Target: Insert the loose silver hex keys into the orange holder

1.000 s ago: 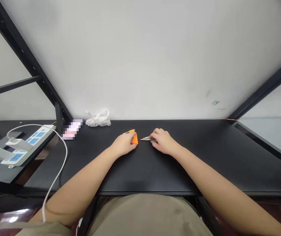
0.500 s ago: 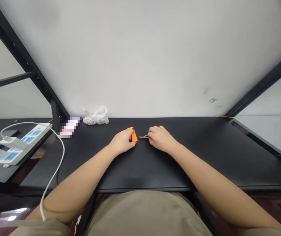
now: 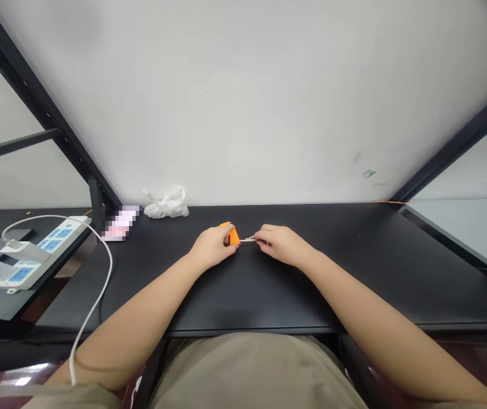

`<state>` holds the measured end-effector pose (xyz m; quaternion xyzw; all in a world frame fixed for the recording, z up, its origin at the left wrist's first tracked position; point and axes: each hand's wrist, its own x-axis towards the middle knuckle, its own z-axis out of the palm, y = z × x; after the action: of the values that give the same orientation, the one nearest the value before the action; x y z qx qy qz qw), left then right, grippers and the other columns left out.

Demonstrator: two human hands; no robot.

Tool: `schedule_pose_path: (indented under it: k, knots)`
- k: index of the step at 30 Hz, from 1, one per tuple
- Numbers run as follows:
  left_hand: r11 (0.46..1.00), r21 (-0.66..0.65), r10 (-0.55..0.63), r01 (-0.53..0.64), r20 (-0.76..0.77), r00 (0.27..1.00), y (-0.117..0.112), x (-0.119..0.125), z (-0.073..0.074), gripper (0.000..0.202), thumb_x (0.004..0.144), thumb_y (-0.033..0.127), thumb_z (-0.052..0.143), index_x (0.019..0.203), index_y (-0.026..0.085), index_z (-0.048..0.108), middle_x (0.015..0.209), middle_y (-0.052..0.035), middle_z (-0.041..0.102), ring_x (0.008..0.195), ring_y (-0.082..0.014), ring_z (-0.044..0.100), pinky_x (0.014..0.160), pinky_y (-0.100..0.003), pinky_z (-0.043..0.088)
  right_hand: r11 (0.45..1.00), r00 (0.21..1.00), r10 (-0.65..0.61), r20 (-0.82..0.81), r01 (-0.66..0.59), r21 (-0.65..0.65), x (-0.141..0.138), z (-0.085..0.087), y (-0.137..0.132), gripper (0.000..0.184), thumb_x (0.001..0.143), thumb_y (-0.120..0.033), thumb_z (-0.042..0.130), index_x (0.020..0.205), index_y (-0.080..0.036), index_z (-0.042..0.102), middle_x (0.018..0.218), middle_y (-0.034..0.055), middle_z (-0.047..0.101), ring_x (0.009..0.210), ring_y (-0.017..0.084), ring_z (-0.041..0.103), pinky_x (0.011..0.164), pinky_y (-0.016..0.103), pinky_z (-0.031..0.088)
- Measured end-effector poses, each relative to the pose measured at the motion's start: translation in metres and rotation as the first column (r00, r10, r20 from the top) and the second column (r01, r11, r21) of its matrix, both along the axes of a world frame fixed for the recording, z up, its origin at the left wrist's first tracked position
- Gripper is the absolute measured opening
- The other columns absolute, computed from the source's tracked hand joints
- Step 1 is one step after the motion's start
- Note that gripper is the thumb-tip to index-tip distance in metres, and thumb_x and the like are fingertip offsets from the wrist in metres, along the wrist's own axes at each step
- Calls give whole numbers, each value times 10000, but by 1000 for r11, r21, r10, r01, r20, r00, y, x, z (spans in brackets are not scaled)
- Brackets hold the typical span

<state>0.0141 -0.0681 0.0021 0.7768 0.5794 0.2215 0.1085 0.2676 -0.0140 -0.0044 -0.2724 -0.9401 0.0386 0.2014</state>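
My left hand is closed around an orange plastic holder, low over the middle of the black table. The holder has a wedge-like shape, and my fingers hide part of it. To its right, my right hand pinches several thin silver metal rods that look like hex keys. The rods point left in a stepped bundle, their other ends hidden in my fingers. The tip of the longest one reaches the right edge of the orange holder; whether it is inside I cannot tell.
A crumpled clear plastic bag lies at the back left of the black table, beside a blurred pinkish item. Farther left is a white power strip with plugged-in adapters. A white cable loops over my left forearm.
The rods and the orange holder have come together, closing the gap between them. My right fingers have shifted so more of the rods shows. My left hand has barely moved.
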Motion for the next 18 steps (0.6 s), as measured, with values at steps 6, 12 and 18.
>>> schedule_pose_path:
  k: [6, 12, 18]
  knots:
    - [1000, 12, 11, -11, -15, 1000, 1, -1, -1, 209, 815, 363, 670, 982, 257, 603, 748, 32, 636, 686, -165, 598, 625, -267, 386, 996, 998, 38, -43, -41, -80, 0, 0, 0, 178, 947, -176, 542, 999, -220, 707, 898, 43, 645, 736, 138, 573, 690, 261, 432]
    - [1000, 8, 16, -15, -32, 999, 2, -1, -2, 221, 827, 373, 659, 1011, 257, 616, 757, 29, 650, 686, -165, 610, 622, -266, 394, 991, 998, 24, -65, -32, -129, 1, 0, 1, 175, 942, -189, 547, 975, -217, 717, 880, 44, 661, 742, 148, 582, 707, 271, 451]
    - [999, -13, 41, -41, -21, 999, 1, 0, 0, 295, 828, 372, 664, 1098, 258, 631, 776, 21, 668, 724, -174, 638, 675, -271, 432, 989, 998, 9, -60, -18, -147, 3, 1, 3, 190, 935, -195, 564, 1026, -222, 729, 907, 45, 674, 762, 152, 597, 729, 279, 467]
